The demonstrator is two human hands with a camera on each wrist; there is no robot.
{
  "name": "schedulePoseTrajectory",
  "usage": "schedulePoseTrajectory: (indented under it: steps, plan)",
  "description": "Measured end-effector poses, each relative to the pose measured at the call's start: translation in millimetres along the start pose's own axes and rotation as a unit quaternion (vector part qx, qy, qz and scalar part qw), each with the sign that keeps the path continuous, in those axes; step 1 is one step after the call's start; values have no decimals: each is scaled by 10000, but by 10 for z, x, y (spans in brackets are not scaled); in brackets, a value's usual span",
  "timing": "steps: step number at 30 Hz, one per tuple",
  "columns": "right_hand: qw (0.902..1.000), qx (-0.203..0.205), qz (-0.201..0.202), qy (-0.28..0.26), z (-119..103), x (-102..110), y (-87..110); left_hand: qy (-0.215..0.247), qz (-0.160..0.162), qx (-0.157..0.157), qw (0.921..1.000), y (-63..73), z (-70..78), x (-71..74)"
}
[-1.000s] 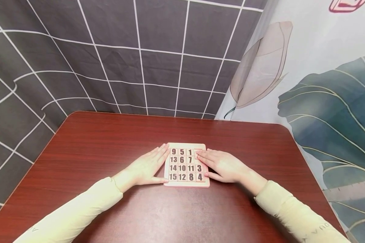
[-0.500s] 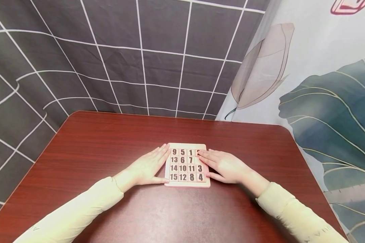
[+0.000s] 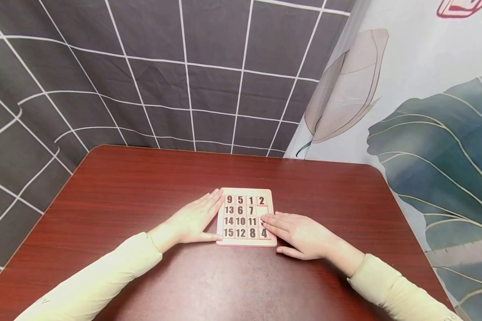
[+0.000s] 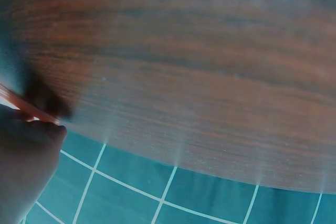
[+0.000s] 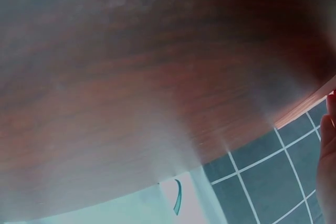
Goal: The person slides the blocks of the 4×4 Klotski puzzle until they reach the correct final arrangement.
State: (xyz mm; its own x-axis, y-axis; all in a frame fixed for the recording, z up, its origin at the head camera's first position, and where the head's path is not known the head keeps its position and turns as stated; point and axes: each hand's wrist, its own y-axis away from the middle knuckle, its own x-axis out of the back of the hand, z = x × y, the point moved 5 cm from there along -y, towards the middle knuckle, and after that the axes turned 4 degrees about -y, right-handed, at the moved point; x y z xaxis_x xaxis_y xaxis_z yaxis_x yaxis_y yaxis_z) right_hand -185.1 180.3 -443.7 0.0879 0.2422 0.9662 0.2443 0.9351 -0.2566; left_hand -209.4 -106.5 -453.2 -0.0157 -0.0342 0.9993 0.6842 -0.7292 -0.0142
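Note:
A pale number slide puzzle (image 3: 247, 242) with black-numbered tiles lies flat on the table. The 2 tile (image 3: 261, 200) sits in its far right corner, and the slot (image 3: 262, 210) just below that tile is vacant. My left hand (image 3: 190, 222) rests along the puzzle's left side, fingers straight towards the far corner and thumb at the near corner. From the right, my right hand (image 3: 303, 234) reaches in with straight fingers, its fingertips on the 3 tile and partly covering it. Its thumb is apart from the puzzle. Both wrist views catch only a bit of each hand at the puzzle's edge (image 5: 304, 106).
The reddish-brown wooden table (image 3: 152, 178) has rounded far corners. A dark grey curtain (image 3: 209, 89) with white grid lines hangs behind and to the left. To the right hangs a white curtain (image 3: 409, 58) with a leaf print.
The 2 tile has slid away from me into the far right corner, opening the slot below it. My right hand has shifted towards me onto the 3 tile. The left hand stays put.

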Motion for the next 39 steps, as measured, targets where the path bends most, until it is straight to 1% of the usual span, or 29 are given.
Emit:
schedulePoseTrajectory:
  steps: [5,13,18,22,27,34,39]
  plan:
    - [10000,-32,25,55,41,-16,-13,24,19,-8,10000,0,2,-2]
    - [9995,-310,-46,-18,196,-50,-71,18,44,-57,10000,-2,5,-20]
    - [9994,-350,-79,-28,222,-41,-88,-7,53,-78,10000,-6,10,-29]
    - [9995,-308,7,-44,167,-9,-67,-19,25,-52,10000,-6,10,-32]
    - [9999,-73,97,-67,21,21,-8,-42,-12,-12,10000,0,10,-26]
    - [9999,4,21,-103,-188,43,109,-83,-9,-28,10000,-4,14,-15]
    - [9999,97,-131,13,-268,43,140,-97,11,-25,9999,-8,12,-3]
